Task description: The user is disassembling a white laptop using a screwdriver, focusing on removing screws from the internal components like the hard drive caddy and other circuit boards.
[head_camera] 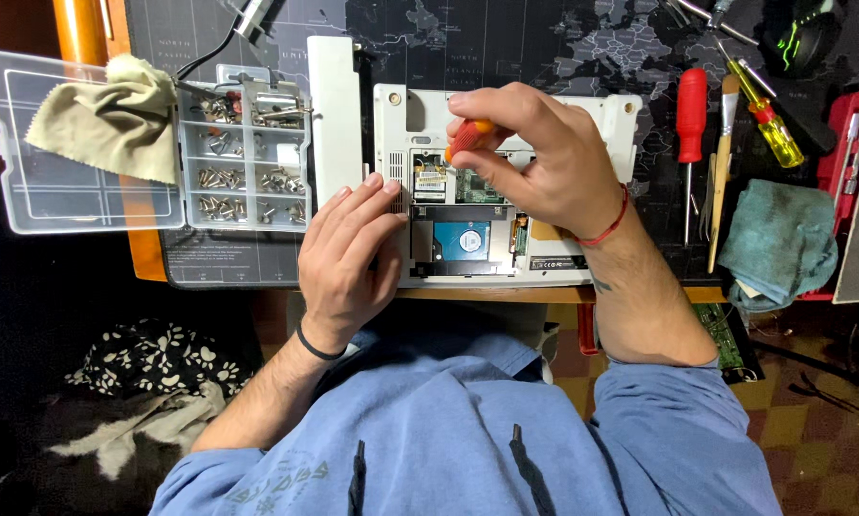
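Your right hand (544, 158) is curled tight around the orange handle of a small screwdriver (469, 137), fingers clamped on it, with the tool held over the far part of the opened white laptop (506, 191); the shaft and tip are hidden behind your fingers, so what they touch cannot be told. The laptop lies bottom-up on the dark map-printed mat (506, 48), in the middle of the desk, its cover off, with a blue-labelled hard drive (464, 240) showing in the near bay and a green circuit board just beyond it. Your left hand (348, 248) lies flat on the laptop's near left corner, fingers together and extended, gripping nothing. Just beside that hand to the far left a long white panel (337, 119) lies on the mat. Left of it a clear compartment box (243, 162) holds sorted screws, its lid swung open to the left with a beige cloth (109, 115) draped over it. On the right, well apart from the laptop, lie a red-handled screwdriver (691, 110), a yellow-handled screwdriver (769, 119) and a folded teal cloth (778, 244).
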